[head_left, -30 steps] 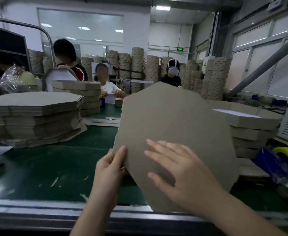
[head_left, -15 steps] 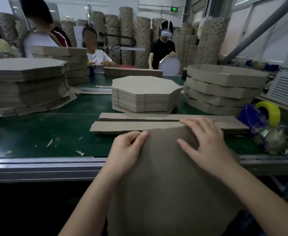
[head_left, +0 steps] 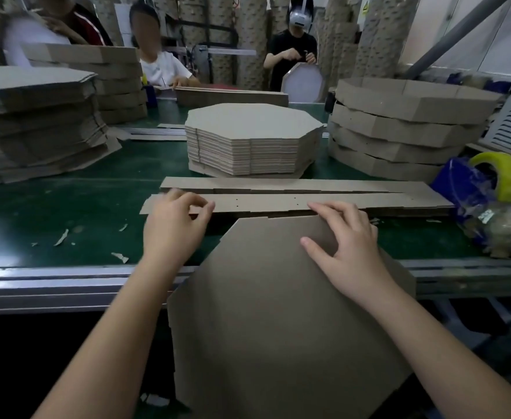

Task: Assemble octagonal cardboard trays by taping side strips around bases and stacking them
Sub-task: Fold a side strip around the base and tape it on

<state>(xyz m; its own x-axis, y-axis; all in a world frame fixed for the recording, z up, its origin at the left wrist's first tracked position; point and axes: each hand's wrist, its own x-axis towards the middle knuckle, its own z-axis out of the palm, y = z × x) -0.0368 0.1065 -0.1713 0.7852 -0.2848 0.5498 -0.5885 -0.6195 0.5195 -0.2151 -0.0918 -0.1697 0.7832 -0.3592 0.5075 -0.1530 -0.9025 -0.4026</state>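
A brown octagonal cardboard base [head_left: 263, 313] lies flat in front of me, its far edge on the green table and most of it overhanging the metal rail. My right hand [head_left: 347, 252] rests on its far right part, fingers spread. My left hand [head_left: 175, 222] has left the base and pinches the left end of the nearest side strip [head_left: 293, 203]. A second long strip [head_left: 278, 184] lies just behind it. A stack of flat octagonal bases [head_left: 251, 140] stands beyond, and a stack of finished trays [head_left: 405, 122] stands at the right.
A yellow tape roll on a blue dispenser [head_left: 489, 182] sits at the right edge. Tall stacks of flat cardboard [head_left: 36, 122] fill the left. Across the green belt [head_left: 66, 207] three people work. Small cardboard scraps [head_left: 60, 237] litter the table near the rail [head_left: 51, 282].
The base came down from upright to lying flat toward me. My left hand let go of it and moved forward onto the near strip's left end; my right hand stayed on the base.
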